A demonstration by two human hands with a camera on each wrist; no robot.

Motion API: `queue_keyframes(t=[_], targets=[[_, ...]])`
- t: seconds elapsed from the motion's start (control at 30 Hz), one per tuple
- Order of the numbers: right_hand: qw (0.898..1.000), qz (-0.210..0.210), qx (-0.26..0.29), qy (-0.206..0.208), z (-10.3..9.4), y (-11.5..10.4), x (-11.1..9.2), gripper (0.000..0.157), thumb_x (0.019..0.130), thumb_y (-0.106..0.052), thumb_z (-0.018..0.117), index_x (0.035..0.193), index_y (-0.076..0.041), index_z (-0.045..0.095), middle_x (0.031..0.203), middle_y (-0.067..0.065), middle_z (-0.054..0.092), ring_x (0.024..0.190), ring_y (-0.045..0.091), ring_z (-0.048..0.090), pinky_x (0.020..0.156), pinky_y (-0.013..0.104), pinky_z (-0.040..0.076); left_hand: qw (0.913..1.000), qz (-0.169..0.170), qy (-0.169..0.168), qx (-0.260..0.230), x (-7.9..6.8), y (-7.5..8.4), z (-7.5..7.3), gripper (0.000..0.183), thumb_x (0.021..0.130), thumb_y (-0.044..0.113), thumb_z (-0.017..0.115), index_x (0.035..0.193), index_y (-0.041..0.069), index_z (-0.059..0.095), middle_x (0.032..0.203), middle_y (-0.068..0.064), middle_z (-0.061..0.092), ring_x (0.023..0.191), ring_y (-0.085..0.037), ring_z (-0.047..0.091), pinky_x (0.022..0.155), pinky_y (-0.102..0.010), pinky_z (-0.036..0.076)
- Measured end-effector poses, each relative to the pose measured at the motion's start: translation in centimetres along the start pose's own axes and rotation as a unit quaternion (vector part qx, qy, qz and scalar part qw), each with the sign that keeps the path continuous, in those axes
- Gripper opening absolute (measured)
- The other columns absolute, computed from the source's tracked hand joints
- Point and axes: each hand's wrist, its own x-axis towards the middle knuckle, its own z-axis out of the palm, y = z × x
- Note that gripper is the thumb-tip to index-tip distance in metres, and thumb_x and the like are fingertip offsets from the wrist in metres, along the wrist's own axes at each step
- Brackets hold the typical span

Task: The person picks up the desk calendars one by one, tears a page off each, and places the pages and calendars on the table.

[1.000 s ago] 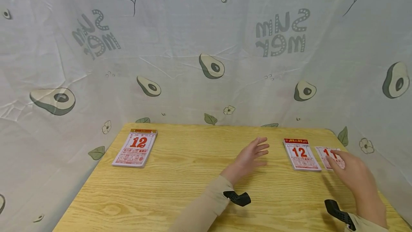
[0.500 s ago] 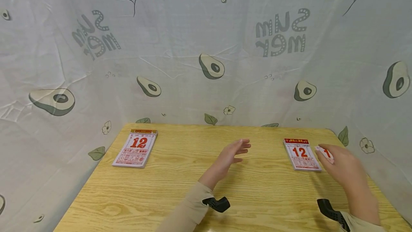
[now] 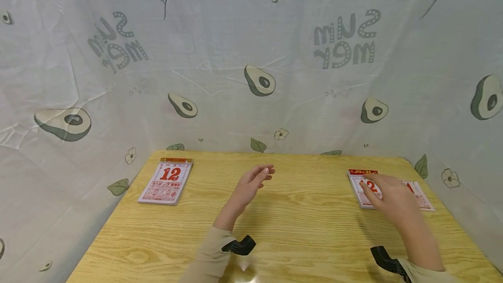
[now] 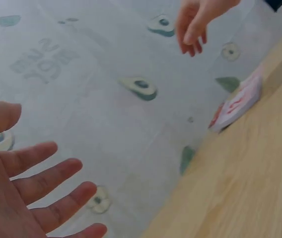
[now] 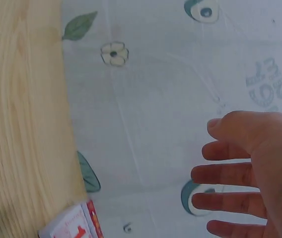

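Both hands are sitting farther left over the table (image 3: 306, 230) than half a second ago: the right hand (image 3: 397, 198), then covering much of the loose sheet (image 3: 422, 196), is now hovering over the red-topped calendar (image 3: 363, 200).

In the head view, that calendar is lying toward the table's far right corner, the sheet just beside it, and the right hand is partly hiding both. Its long axis is running near to far, the red band facing the table's far edge. A second calendar (image 3: 165, 182) is lying toward the far left corner, its band also facing that edge. Patterned cloth (image 3: 220, 34) is hanging beyond the table. The left hand (image 3: 249, 184) is hovering above the table's middle.

In the left wrist view, the left hand's fingers are spreading apart, free.

In the right wrist view, the right hand's fingers are extending with gaps between; the red-topped calendar is partly showing by the table's far edge.
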Motion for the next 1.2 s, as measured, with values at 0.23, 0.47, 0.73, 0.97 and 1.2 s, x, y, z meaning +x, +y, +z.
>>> queue_keyframes(t=[0.23, 0.47, 0.73, 0.97, 1.2], targets=[[0.994, -0.089, 0.021, 0.053, 2.0, -1.9, 0.4, 0.040, 0.098, -0.039, 0.055, 0.106, -0.002, 0.069, 0.097, 0.017, 0.073, 0.085, 0.037, 0.068, 0.073, 0.053, 0.053, 0.9987, 0.008, 0.042, 0.027, -0.8, 0.8, -3.6, 0.043, 0.101, 0.043, 0.047, 0.135, 0.018, 0.055, 0.136, -0.007, 0.059, 0.127, -0.028, 0.054, 0.105, -0.055, 0.039], [0.986, -0.146, 0.043, 0.074, 3.7, -4.4, 0.9, 0.067, 0.102, -0.055, 0.028, 0.104, -0.003, 0.070, 0.094, 0.013, 0.073, 0.083, 0.032, 0.069, 0.069, 0.047, 0.055, 0.9958, 0.018, 0.080, 0.042, -1.6, 0.8, -7.0, 0.042, 0.102, 0.040, 0.047, 0.136, 0.016, 0.054, 0.138, -0.010, 0.057, 0.129, -0.029, 0.052, 0.106, -0.055, 0.038], [0.978, -0.190, 0.056, 0.069, 5.6, -7.7, 0.9, 0.062, 0.103, -0.052, 0.029, 0.102, -0.006, 0.072, 0.093, 0.009, 0.073, 0.083, 0.027, 0.069, 0.069, 0.043, 0.056, 0.9896, 0.008, 0.127, 0.067, -2.8, 1.4, -10.0, 0.043, 0.103, 0.040, 0.046, 0.138, 0.014, 0.053, 0.141, -0.010, 0.054, 0.131, -0.030, 0.050, 0.106, -0.054, 0.037], [0.972, -0.221, 0.067, 0.035, 7.1, -10.1, 0.6, 0.057, 0.103, -0.051, 0.033, 0.103, -0.009, 0.072, 0.094, 0.004, 0.073, 0.085, 0.022, 0.069, 0.073, 0.040, 0.057, 0.9799, -0.008, 0.180, 0.085, -4.3, 1.5, -12.8, 0.049, 0.102, 0.044, 0.045, 0.139, 0.013, 0.051, 0.142, -0.009, 0.053, 0.131, -0.028, 0.050, 0.108, -0.052, 0.037], [0.967, -0.241, 0.083, 0.010, 8.1, -12.2, 0.4, 0.034, 0.076, -0.027, 0.080, 0.106, -0.012, 0.072, 0.099, 0.001, 0.073, 0.091, 0.020, 0.069, 0.077, 0.039, 0.056, 0.9705, -0.028, 0.225, 0.081, -6.1, 0.7, -15.6, 0.055, 0.100, 0.051, 0.043, 0.143, 0.015, 0.047, 0.144, -0.009, 0.050, 0.133, -0.027, 0.046, 0.110, -0.053, 0.035]])
